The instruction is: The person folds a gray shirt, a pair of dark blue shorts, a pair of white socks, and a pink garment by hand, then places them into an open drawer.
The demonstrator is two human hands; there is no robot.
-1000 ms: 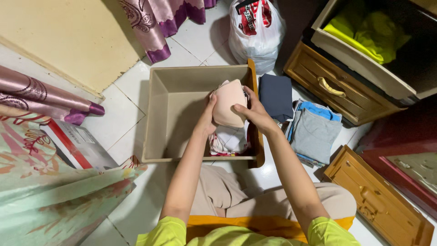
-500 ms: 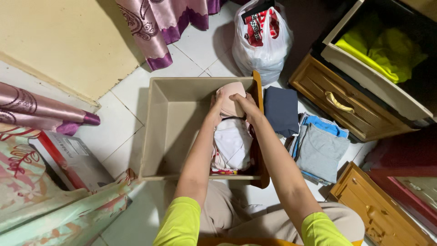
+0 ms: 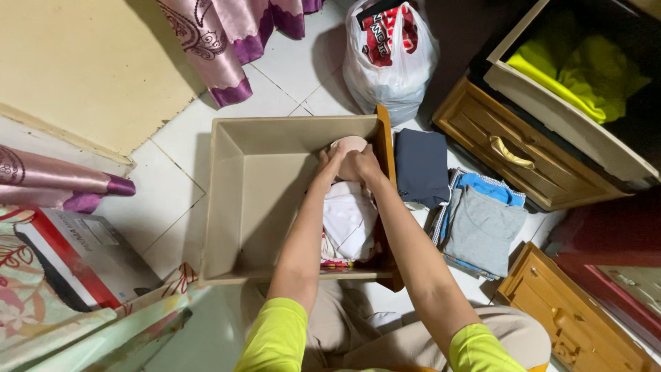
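A beige plastic drawer (image 3: 227,193) lies on the white tiled floor in front of me. A row of folded clothes, white on top (image 3: 350,217), fills its right side. My left hand (image 3: 330,164) and my right hand (image 3: 365,164) both press a folded pale pink garment (image 3: 348,146) down into the far right corner of the drawer. Most of the garment is hidden behind my fingers.
A folded dark blue cloth (image 3: 420,165) and a grey and blue stack (image 3: 482,220) lie right of the drawer. Wooden drawers (image 3: 509,148) and a dresser with yellow-green cloth (image 3: 578,62) stand at right. A white plastic bag (image 3: 389,62) sits behind; a box (image 3: 82,255) and curtains (image 3: 220,34) are at left.
Both hands carried the pink garment from above the clothes row to the drawer's far right corner and pushed it down low.
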